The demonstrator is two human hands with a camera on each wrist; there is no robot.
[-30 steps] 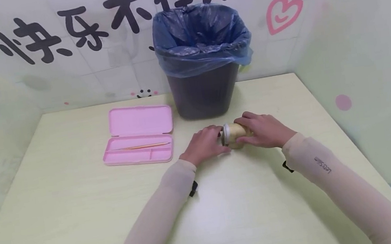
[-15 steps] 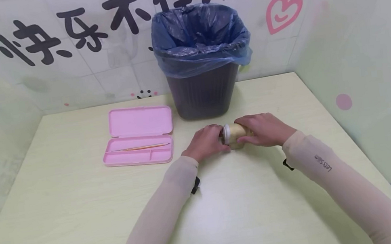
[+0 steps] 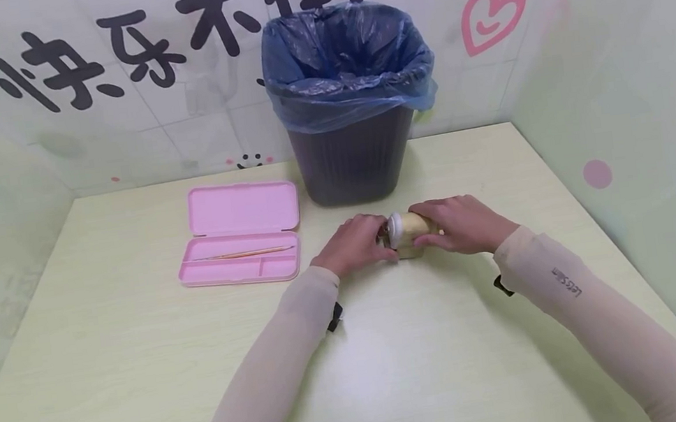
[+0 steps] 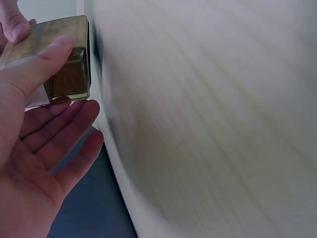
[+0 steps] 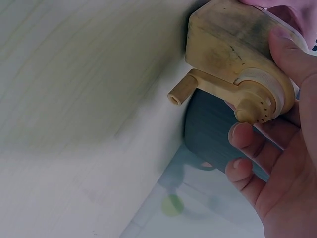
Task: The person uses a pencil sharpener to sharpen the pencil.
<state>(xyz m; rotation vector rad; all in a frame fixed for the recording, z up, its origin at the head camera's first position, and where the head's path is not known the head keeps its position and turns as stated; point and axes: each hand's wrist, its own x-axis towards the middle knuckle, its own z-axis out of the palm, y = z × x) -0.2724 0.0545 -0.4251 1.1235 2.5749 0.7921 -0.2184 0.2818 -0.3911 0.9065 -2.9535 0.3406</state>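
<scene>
A yellowish hand-crank pencil sharpener [image 3: 408, 228] lies low over the tabletop, between both hands. My left hand [image 3: 353, 246] holds its left end, thumb on one side and fingers on the other. In the left wrist view, that thumb lies along a see-through brownish shavings drawer [image 4: 69, 79]. My right hand [image 3: 465, 225] grips the other end of the body, thumb pressed on its side. The right wrist view shows the crank handle [image 5: 213, 85] sticking out from a round end, beside curled fingertips [image 5: 241, 135]. Smudges mark the sharpener's worn body.
An open pink pencil case [image 3: 231, 272] with a pencil [image 3: 248, 254] in it lies left of the hands. Behind them stands a dark bin [image 3: 351, 160] lined with a blue bag [image 3: 356, 103]. Walls enclose the table [image 3: 143, 376] at the back and right.
The right hand has shifted slightly, its knuckles lower than a second ago. The sharpener stays between both hands in nearly the same spot, turned a little.
</scene>
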